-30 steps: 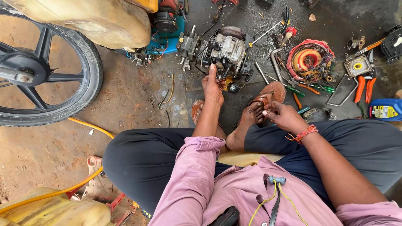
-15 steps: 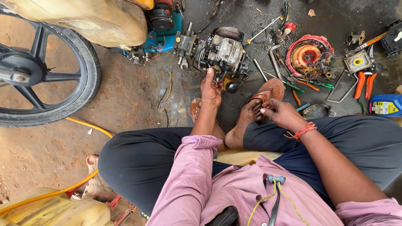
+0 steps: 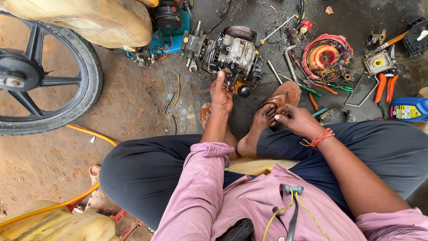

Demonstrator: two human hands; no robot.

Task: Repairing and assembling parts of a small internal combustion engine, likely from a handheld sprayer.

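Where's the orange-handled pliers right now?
In the head view the orange-handled pliers lie on the dark ground at the far right, just below a small square metal part and left of the blue oil bottle, well beyond the right hand.

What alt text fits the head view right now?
Seated person's left hand touches a small engine on the oily floor; the right hand rests by a sandalled foot. Orange pliers and a motorcycle wheel lie nearby.

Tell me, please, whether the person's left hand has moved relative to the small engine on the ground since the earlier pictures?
No. The left hand keeps its fingertips on the lower edge of the small engine, as before. Both shift together in the picture, so only the head camera moved.
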